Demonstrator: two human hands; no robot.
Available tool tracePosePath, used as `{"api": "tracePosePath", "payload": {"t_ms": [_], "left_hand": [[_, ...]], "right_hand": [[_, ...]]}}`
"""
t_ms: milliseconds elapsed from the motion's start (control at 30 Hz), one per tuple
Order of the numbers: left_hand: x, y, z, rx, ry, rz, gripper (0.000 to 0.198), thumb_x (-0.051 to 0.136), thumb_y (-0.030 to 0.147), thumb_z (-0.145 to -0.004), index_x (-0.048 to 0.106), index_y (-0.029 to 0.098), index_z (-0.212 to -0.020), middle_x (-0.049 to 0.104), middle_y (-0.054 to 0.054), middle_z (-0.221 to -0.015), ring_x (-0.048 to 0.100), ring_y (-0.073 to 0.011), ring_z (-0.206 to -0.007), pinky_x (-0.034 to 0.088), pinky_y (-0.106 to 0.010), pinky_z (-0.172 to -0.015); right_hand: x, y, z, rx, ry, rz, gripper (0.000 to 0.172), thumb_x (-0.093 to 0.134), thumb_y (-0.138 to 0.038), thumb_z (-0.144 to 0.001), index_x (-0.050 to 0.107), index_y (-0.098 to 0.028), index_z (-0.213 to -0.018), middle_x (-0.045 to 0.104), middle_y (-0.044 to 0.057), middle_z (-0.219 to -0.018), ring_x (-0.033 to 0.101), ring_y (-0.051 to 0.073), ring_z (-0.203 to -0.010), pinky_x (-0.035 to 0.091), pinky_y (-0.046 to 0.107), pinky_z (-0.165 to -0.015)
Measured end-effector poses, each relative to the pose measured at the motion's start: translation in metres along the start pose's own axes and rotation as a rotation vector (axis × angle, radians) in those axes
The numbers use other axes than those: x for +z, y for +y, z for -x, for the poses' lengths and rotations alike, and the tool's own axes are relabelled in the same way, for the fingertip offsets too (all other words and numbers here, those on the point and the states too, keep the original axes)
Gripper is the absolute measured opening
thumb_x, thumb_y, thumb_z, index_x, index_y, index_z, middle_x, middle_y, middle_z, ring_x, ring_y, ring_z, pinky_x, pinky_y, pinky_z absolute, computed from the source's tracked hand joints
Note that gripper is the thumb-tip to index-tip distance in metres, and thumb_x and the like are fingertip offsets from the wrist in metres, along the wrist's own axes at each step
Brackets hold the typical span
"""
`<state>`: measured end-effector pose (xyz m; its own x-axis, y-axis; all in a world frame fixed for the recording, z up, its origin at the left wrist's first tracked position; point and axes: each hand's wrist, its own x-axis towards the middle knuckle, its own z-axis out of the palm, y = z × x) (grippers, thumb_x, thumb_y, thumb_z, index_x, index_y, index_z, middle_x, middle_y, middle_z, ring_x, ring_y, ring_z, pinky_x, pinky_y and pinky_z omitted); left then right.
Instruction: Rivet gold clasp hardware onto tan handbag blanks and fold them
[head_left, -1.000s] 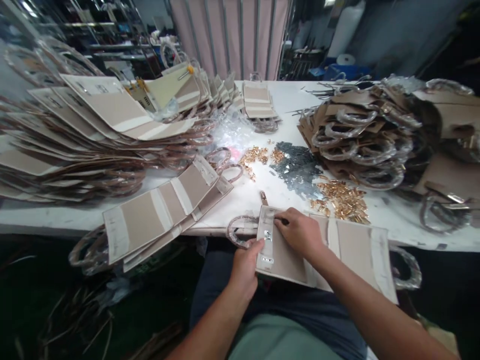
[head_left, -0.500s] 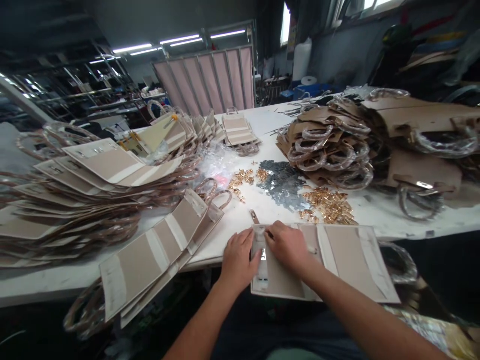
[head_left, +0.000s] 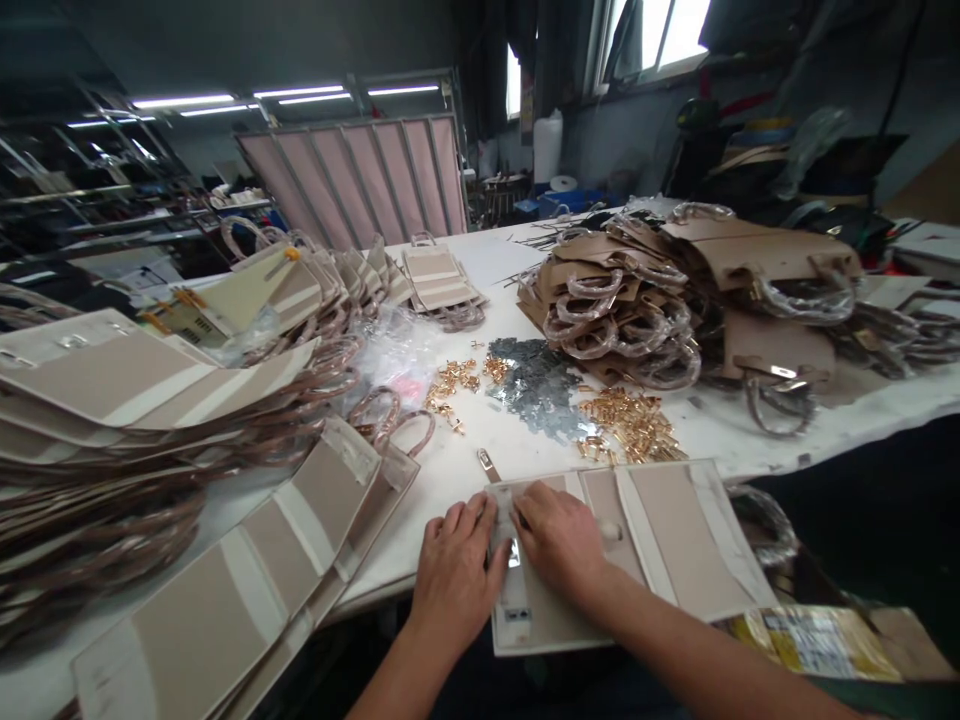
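Note:
A beige bag panel (head_left: 675,530) lies opened out at the table's front edge, lining side up. My left hand (head_left: 457,570) rests along its left edge, fingers stretched out and thumb apart. Curled fingers of my right hand (head_left: 559,535) press on the same edge strip, close to the left fingertips; whatever they pinch is hidden. Between the hands a shiny metal plate (head_left: 514,553) shows on the strip. Beyond the panel's top left corner sticks out a short strap with a metal end (head_left: 486,462).
Gold-coloured fittings (head_left: 634,425) and flat grey metal plates (head_left: 536,385) lie in heaps behind the panel. Bag panels with wrapped handles (head_left: 247,570) are stacked at left. Brown bag pieces (head_left: 615,290) pile up at right. Crumpled clear plastic (head_left: 397,350) lies mid-table.
The view has turned to the right, so the surroundings shift left in the picture. My right fingertips sit slightly nearer the panel's left edge; my left hand stays on that edge.

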<state>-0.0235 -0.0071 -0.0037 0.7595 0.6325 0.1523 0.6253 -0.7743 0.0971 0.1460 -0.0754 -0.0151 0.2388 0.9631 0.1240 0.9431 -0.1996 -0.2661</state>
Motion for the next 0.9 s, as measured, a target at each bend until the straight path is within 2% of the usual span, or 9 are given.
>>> {"api": "tracePosePath", "payload": {"t_ms": [200, 267, 367, 533, 767, 900], "left_hand": [[0.001, -0.004, -0.001, 0.03, 0.0, 0.014, 0.046, 0.056, 0.035, -0.104, 0.06, 0.022, -0.148, 0.05, -0.008, -0.163, 0.057, -0.0301, -0.129, 0.047, -0.048, -0.099], [0.001, -0.005, -0.001, 0.042, -0.007, 0.021, 0.047, 0.056, 0.036, -0.103, 0.06, 0.022, -0.149, 0.051, -0.008, -0.162, 0.058, -0.0311, -0.128, 0.047, -0.048, -0.097], [0.001, -0.005, 0.001, 0.05, -0.013, 0.041, 0.049, 0.057, 0.037, -0.103, 0.059, 0.023, -0.15, 0.053, -0.008, -0.16, 0.057, -0.0323, -0.126, 0.047, -0.05, -0.096], [0.003, -0.005, 0.004, 0.047, -0.027, 0.063, 0.052, 0.056, 0.041, -0.104, 0.056, 0.019, -0.151, 0.05, -0.009, -0.163, 0.055, -0.0321, -0.127, 0.045, -0.051, -0.098], [-0.003, -0.01, -0.007, 0.078, -0.091, 0.068, 0.051, 0.055, 0.042, -0.104, 0.057, 0.02, -0.15, 0.051, -0.008, -0.162, 0.057, -0.0318, -0.122, 0.046, -0.049, -0.091], [-0.007, -0.011, -0.011, 0.086, -0.103, 0.054, 0.047, 0.054, 0.04, -0.104, 0.06, 0.022, -0.147, 0.054, -0.009, -0.159, 0.057, -0.032, -0.123, 0.047, -0.048, -0.091]], "right_hand": [[-0.002, -0.006, -0.007, 0.06, -0.024, -0.007, 0.025, 0.051, -0.028, -0.106, 0.073, -0.025, -0.093, 0.073, 0.004, -0.097, 0.069, 0.021, -0.085, 0.037, 0.034, -0.072], [-0.005, -0.006, -0.004, 0.064, -0.039, -0.005, 0.023, 0.053, -0.028, -0.105, 0.073, -0.025, -0.095, 0.073, 0.004, -0.097, 0.069, 0.021, -0.086, 0.037, 0.033, -0.072], [-0.006, -0.005, 0.005, 0.059, -0.062, 0.003, 0.02, 0.056, -0.029, -0.104, 0.075, -0.027, -0.109, 0.073, 0.004, -0.098, 0.068, 0.022, -0.087, 0.038, 0.032, -0.073], [0.0, -0.007, 0.015, 0.042, -0.064, 0.04, 0.029, 0.053, -0.032, -0.106, 0.072, -0.026, -0.127, 0.073, 0.006, -0.101, 0.067, 0.024, -0.088, 0.039, 0.034, -0.076], [0.0, -0.014, 0.006, 0.035, -0.099, 0.043, 0.027, 0.049, -0.03, -0.106, 0.071, -0.021, -0.119, 0.073, 0.008, -0.104, 0.067, 0.024, -0.089, 0.039, 0.035, -0.077], [-0.001, -0.015, 0.004, 0.035, -0.112, 0.039, 0.027, 0.05, -0.029, -0.105, 0.07, -0.021, -0.121, 0.072, 0.008, -0.106, 0.067, 0.025, -0.09, 0.041, 0.035, -0.077]]}}
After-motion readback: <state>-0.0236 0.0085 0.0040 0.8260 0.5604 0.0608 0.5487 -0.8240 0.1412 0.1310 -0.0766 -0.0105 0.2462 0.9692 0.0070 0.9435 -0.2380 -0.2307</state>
